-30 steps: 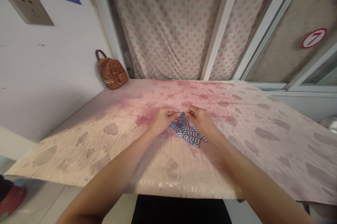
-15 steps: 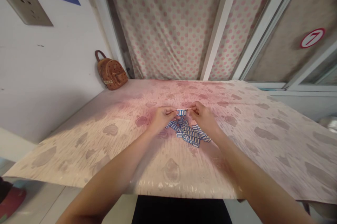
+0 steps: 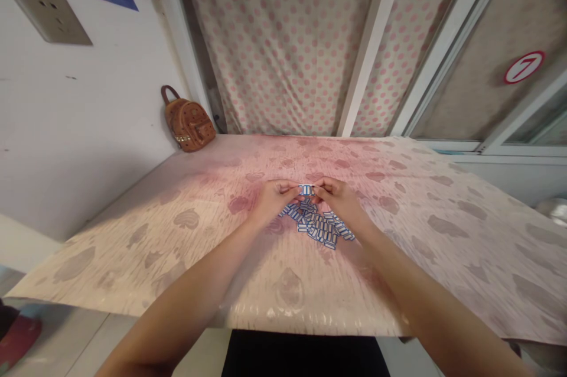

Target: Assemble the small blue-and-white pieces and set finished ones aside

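Observation:
Between my two hands is a small strip of white labels with blue borders (image 3: 306, 190), raised just above the far side of a pile. My left hand (image 3: 280, 195) pinches its left end between thumb and fingers. At the right end, my right hand (image 3: 332, 192) is closed in a pinch on the same strip. Below and between the hands lies a loose heap of similar blue-edged label strips (image 3: 321, 226), overlapping one another on the tablecloth. My fingers hide part of the heap's far edge.
The table wears a pink and cream patterned cloth (image 3: 186, 265). A small brown backpack (image 3: 190, 123) stands at its far left corner against the wall. Behind the table hangs a dotted curtain (image 3: 283, 40) beside white window frames. A red shoe (image 3: 20, 332) shows on the floor at lower left.
My right hand has moved slightly left and down, closer to my left hand, and now pinches the strip's right end. My left hand has stayed nearly still; the heap looks the same.

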A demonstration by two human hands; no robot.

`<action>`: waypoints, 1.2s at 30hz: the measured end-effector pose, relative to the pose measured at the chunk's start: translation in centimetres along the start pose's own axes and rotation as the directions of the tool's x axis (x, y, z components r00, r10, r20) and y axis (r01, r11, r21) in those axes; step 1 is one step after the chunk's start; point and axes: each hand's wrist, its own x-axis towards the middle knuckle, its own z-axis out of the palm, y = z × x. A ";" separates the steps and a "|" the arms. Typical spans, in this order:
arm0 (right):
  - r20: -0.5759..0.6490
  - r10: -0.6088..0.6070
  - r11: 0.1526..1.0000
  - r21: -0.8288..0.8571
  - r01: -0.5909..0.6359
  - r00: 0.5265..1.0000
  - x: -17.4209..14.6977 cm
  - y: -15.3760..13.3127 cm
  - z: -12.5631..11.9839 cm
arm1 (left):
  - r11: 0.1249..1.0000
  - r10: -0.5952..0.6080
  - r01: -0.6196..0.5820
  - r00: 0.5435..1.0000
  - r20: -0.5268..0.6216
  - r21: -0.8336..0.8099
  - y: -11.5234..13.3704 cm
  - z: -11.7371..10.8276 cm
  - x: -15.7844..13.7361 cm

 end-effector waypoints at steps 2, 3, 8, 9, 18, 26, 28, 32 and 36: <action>-0.018 -0.017 1.000 -0.009 0.017 1.000 0.0 0.1 0.0 | 1.000 -0.008 0.008 1.000 0.005 0.004 0.1 0.0 -0.1; -0.027 -0.023 1.000 -0.013 0.023 0.999 0.0 0.1 0.0 | 1.000 -0.009 0.009 1.000 0.008 0.010 0.1 -0.1 -0.1; -0.064 0.016 0.999 0.043 -0.013 0.998 0.1 0.1 0.3 | 0.999 0.033 -0.033 0.999 0.000 0.043 -0.2 -0.1 0.0; -0.068 0.050 0.995 0.092 -0.043 0.996 0.1 0.1 0.4 | 0.997 0.061 -0.061 0.998 -0.006 0.057 -0.3 0.0 0.0; 0.005 0.174 0.922 0.350 -0.165 0.985 -0.5 -0.7 0.8 | 0.968 0.186 -0.188 0.982 0.031 0.164 -0.8 0.0 0.0; -0.039 0.083 0.975 0.212 -0.073 0.996 0.3 0.9 0.5 | 0.998 0.017 -0.015 1.000 -0.022 0.057 -0.5 -0.1 0.3; -0.053 0.055 0.983 0.176 -0.044 0.997 0.4 1.0 0.4 | 0.999 -0.002 0.003 0.999 -0.033 0.039 -0.4 -0.1 0.3; -0.063 0.030 0.987 0.157 -0.020 0.998 0.5 1.2 0.6 | 0.999 0.007 -0.005 0.998 -0.060 0.047 -0.3 -0.1 0.2; -0.062 0.066 0.982 0.184 -0.053 0.996 0.6 1.4 0.9 | 0.998 0.007 -0.001 0.996 -0.085 0.069 -0.4 -0.3 0.4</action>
